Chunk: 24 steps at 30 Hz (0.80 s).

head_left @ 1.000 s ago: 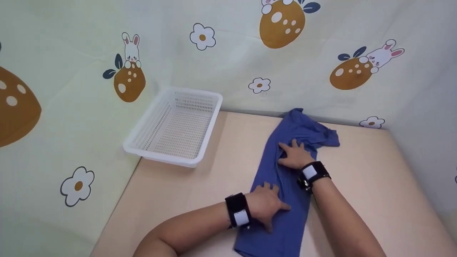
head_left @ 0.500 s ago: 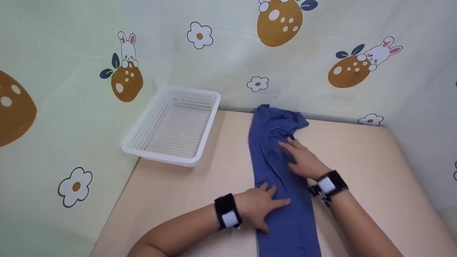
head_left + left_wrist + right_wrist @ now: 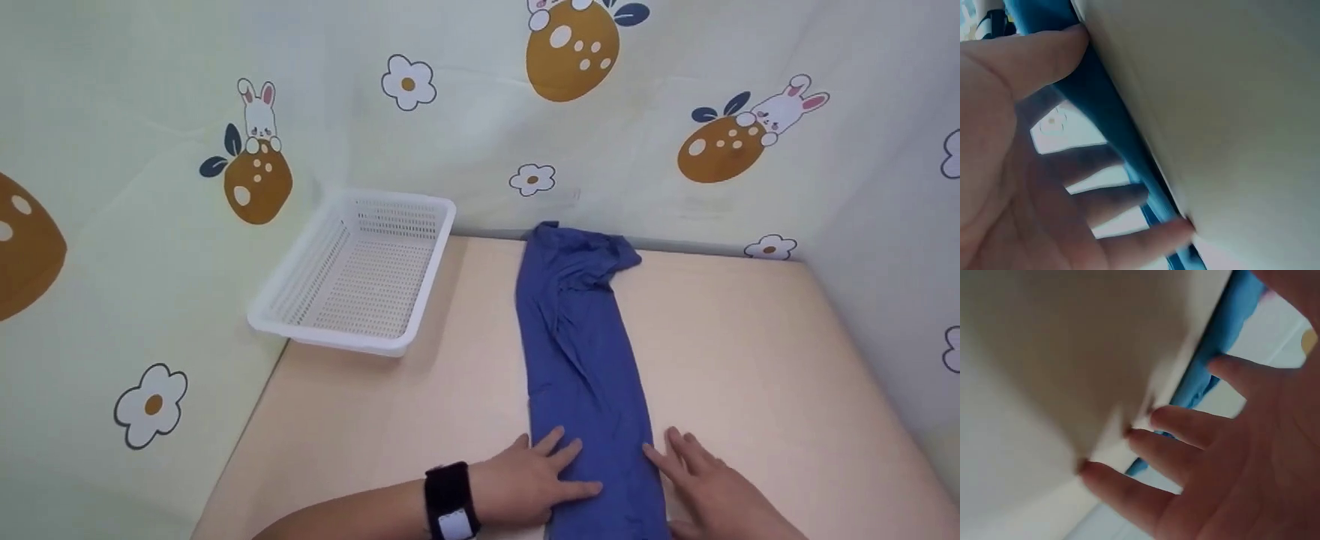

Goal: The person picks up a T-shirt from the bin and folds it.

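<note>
A blue garment (image 3: 592,352), folded into a long narrow strip, lies on the table from the back edge down to the front. Its far end is bunched and wrinkled, and a crease runs down its middle. My left hand (image 3: 525,480) rests on the near part from the left side, fingers spread and straight. On the right edge of the cloth is my right hand (image 3: 709,480), its index fingertip touching the fabric and its other fingertips on the tabletop. In both wrist views the fingers are extended beside the blue cloth (image 3: 1106,107), pinching nothing.
A white perforated plastic basket (image 3: 420,337) stands at the back left of the pale wooden table (image 3: 375,420). Behind the table hangs a light curtain (image 3: 465,135) printed with rabbits and flowers, and it continues along both sides.
The garment has shifted left at its far end and straightened. My right hand has come off its upper part and moved toward me to its right edge. My left hand has slid nearer.
</note>
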Motion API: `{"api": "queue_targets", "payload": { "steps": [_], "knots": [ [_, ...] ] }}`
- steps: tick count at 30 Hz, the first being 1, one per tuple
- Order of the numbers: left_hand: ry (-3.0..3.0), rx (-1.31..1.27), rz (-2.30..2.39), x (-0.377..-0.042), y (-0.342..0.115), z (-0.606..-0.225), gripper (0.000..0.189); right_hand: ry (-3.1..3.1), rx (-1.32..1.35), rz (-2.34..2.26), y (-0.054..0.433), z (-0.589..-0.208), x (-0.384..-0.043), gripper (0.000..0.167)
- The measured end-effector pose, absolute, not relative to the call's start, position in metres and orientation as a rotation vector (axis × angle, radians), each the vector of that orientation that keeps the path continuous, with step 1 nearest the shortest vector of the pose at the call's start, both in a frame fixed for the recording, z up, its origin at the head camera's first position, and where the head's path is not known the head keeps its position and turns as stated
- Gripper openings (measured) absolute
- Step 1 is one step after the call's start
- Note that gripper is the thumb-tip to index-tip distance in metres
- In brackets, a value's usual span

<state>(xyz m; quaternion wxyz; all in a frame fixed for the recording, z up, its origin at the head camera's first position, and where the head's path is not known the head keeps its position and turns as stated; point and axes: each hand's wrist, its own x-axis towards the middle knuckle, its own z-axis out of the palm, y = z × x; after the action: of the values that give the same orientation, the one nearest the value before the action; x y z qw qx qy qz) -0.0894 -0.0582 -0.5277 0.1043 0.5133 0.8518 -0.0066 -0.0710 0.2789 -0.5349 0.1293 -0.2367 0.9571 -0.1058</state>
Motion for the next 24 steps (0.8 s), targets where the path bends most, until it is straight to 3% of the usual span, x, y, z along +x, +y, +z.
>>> {"api": "queue_targets", "payload": {
  "steps": [8, 10, 14, 20, 24],
  "knots": [
    [2.418, 1.241, -0.043, -0.087, -0.051, -0.527, 0.094, 2.875, -1.036, -0.092, 0.249, -0.539, -0.076, 0.072],
    [2.392, 1.212, -0.047, -0.086, -0.048, -0.527, 0.091, 2.865, -1.162, -0.062, 0.248, -0.540, -0.077, 0.076],
    [2.404, 1.206, -0.063, -0.084, -0.044, -0.527, 0.078, 2.852, -1.371, -0.030, 0.248, -0.543, -0.078, 0.101],
    [2.436, 1.261, -0.107, -0.082, -0.047, -0.527, 0.080, 2.809, -1.468, 0.015, 0.247, -0.543, -0.077, 0.089],
    [2.403, 1.292, -0.031, -0.087, -0.051, -0.521, 0.062, 2.738, -1.486, -0.109, 0.251, -0.540, -0.079, 0.073]
  ]
}}
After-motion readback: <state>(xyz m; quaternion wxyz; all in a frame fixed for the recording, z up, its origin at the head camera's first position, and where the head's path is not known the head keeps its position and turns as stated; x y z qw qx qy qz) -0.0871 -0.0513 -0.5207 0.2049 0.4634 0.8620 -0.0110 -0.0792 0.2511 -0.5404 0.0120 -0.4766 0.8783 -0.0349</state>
